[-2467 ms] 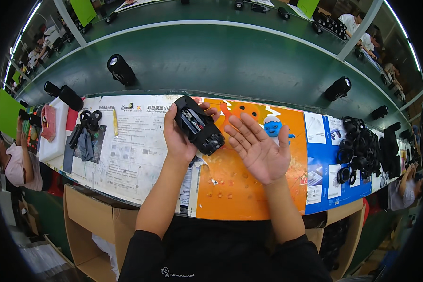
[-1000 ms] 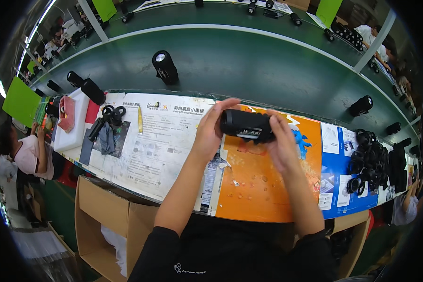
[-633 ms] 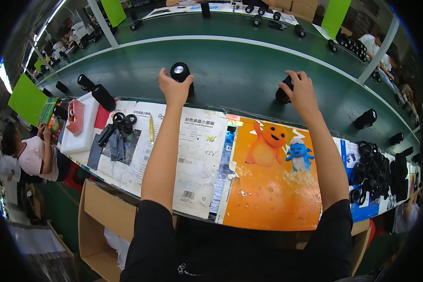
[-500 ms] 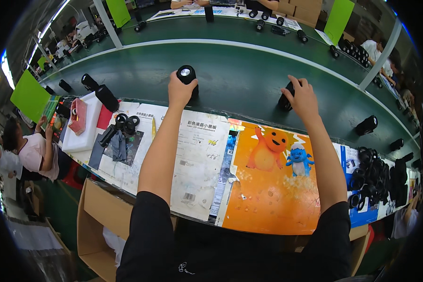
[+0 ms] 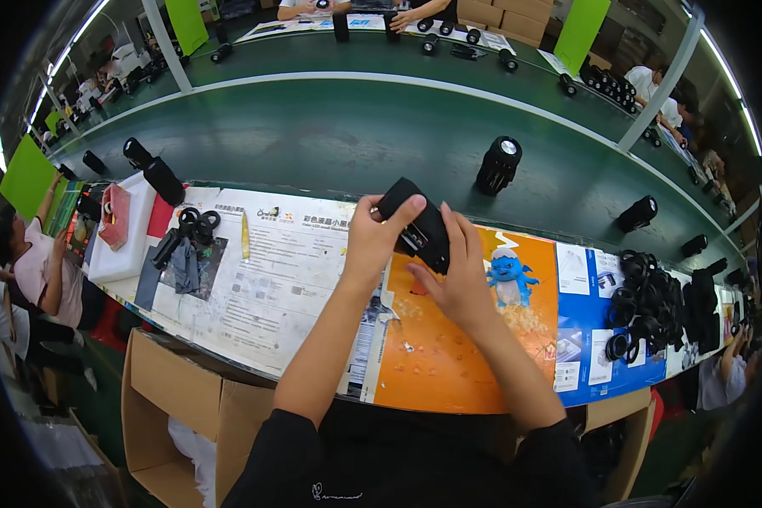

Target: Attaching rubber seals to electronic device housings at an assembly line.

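A black cylindrical portable speaker [image 5: 422, 227] is tilted between my two hands above the table edge. Its side panel with small ports faces up toward me. My left hand [image 5: 371, 241] grips the upper left end, thumb lying across the body. At the lower right end, my right hand [image 5: 466, 275] has its fingers against the far side and its thumb low near the panel. Below them lies an orange board [image 5: 449, 364] with cartoon figures. Another black speaker [image 5: 499, 165] with a silver disc on its top stands on the green conveyor beyond my hands.
More speakers [image 5: 637, 213] rest along the green conveyor [image 5: 313, 127]. Black rings [image 5: 643, 305] are heaped on the right. On the left are a white foam tray [image 5: 127, 245], a grey cloth [image 5: 184, 269] and a yellow cutter [image 5: 245, 235]. Cardboard boxes [image 5: 173, 372] sit below; co-workers are nearby.
My left hand has brought a speaker from the conveyor toward me and tilted it. My right hand has left the other speaker standing and come across to the held one.
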The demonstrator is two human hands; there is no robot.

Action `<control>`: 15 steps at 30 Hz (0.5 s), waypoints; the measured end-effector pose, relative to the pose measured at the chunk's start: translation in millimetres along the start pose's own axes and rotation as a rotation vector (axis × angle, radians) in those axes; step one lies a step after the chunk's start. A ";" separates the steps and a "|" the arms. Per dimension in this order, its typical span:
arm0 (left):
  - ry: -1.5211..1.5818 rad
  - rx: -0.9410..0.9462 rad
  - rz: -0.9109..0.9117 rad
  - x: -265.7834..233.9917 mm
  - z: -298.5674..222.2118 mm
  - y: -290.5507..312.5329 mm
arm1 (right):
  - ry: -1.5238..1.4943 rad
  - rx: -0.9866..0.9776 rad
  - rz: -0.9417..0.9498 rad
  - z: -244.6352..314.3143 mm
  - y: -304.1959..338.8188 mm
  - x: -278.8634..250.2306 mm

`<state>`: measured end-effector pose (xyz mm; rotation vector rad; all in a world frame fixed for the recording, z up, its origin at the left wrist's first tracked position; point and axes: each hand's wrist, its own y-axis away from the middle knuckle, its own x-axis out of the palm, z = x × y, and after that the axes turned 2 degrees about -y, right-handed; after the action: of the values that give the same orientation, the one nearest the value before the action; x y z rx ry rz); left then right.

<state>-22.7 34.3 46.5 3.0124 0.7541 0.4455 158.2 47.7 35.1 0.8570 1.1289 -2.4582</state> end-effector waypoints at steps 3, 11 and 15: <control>0.037 -0.051 0.124 -13.1 22.4 5.1 | -0.182 0.101 -0.062 -7.5 21.4 8.9; 0.533 -0.055 0.441 -6.2 43.0 20.1 | -0.925 0.563 0.029 -16.3 43.2 18.6; 0.453 0.056 0.396 -12.7 44.7 16.6 | -0.888 0.599 0.164 -9.2 43.0 13.0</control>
<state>-13.6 16.7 1.4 3.1428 0.1581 1.1581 173.0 26.8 -2.9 -0.0868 0.0145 -2.5771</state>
